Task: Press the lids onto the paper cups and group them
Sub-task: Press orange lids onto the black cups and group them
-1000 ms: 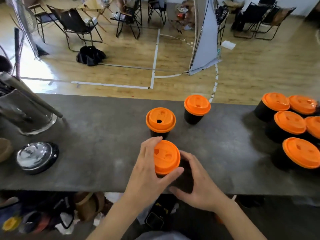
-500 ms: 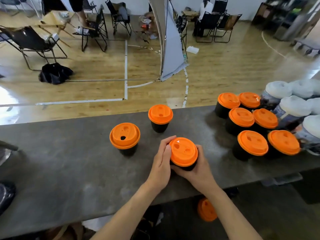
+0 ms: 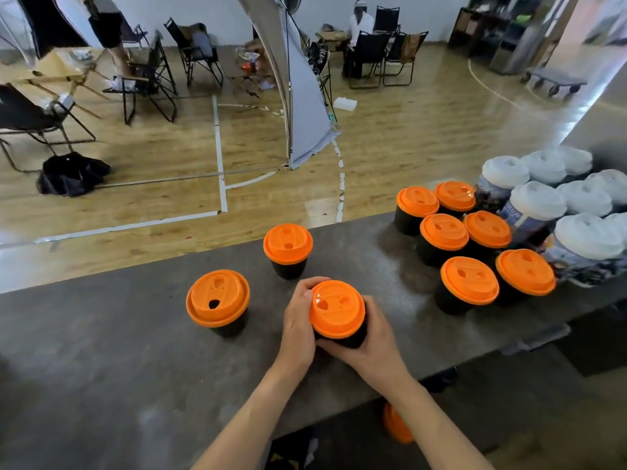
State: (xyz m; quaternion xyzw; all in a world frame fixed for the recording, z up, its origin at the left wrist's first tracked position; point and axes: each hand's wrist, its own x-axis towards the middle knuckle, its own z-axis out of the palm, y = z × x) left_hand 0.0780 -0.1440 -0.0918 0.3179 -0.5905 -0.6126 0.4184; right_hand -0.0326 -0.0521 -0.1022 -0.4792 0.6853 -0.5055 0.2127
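Gripping a black paper cup [image 3: 343, 341] between both hands, near the middle of the long grey matte counter [image 3: 101, 351], close to its 6 o'clock edge. Carrying a round orange plastic lid [image 3: 337, 308] on the cup's mouth, seated level as far as can be told. Wrapping the left hand [image 3: 298, 322] round the 9 o'clock side, fingers curling up over the lid's rim toward 11 o'clock. Cupping the right hand [image 3: 376, 347] round the cup wall from 3 to 6 o'clock, under the lid's overhang.

Standing well apart at 9 o'clock from the held cup, touching neither hand: a second black paper cup [image 3: 217, 297] with an orange lid, its sip hole showing dark. Standing at 11 o'clock, near the counter's far edge: a third lidded black cup [image 3: 288, 245].

Clustering at 2 o'clock: six orange-lidded black cups [image 3: 470, 281], packed side by side in three pairs. Crowding just beyond them, toward 3 o'clock: taller printed cups [image 3: 532, 201] with white domed lids. Showing below the counter's near edge at 5 o'clock: an orange lid-shaped thing [image 3: 395, 424], partly hidden by the right forearm.
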